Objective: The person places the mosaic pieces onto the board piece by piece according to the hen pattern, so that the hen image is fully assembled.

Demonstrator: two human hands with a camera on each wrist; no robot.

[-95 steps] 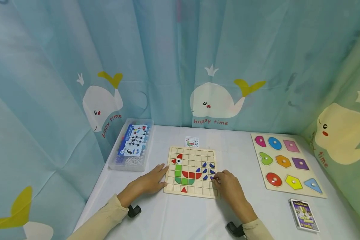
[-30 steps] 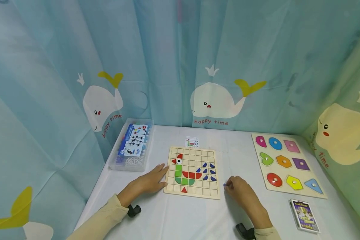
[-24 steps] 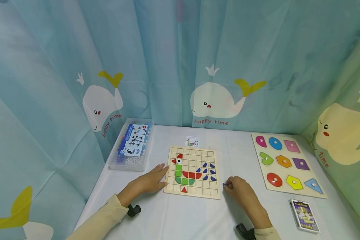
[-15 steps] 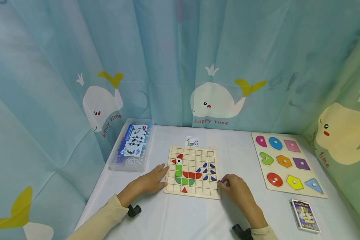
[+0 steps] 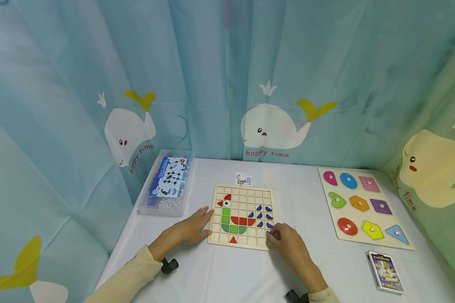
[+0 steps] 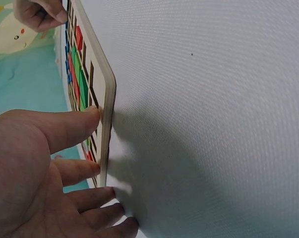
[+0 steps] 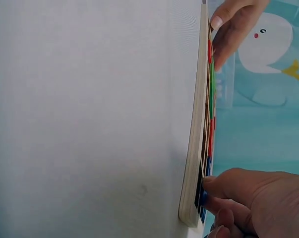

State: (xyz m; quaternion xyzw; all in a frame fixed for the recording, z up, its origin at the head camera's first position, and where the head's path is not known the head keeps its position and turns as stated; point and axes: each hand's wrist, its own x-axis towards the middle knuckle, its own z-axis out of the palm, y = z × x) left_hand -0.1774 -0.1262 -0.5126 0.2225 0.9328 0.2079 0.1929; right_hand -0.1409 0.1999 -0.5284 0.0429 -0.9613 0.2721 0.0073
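- A person's right hand [image 5: 284, 242] pinches a small blue piece [image 5: 268, 232] over the near right corner of the wooden grid board [image 5: 242, 191], apparently mid-placement.
- Seating it likely calls for lining the piece up with an empty square.
- The left hand [image 5: 189, 227] lies flat, fingers straight against the board's left edge.

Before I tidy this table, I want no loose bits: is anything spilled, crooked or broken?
Nothing stands out. The grid board lies flat under the left hand and right hand; the shape puzzle looks complete, and the plastic box is closed.
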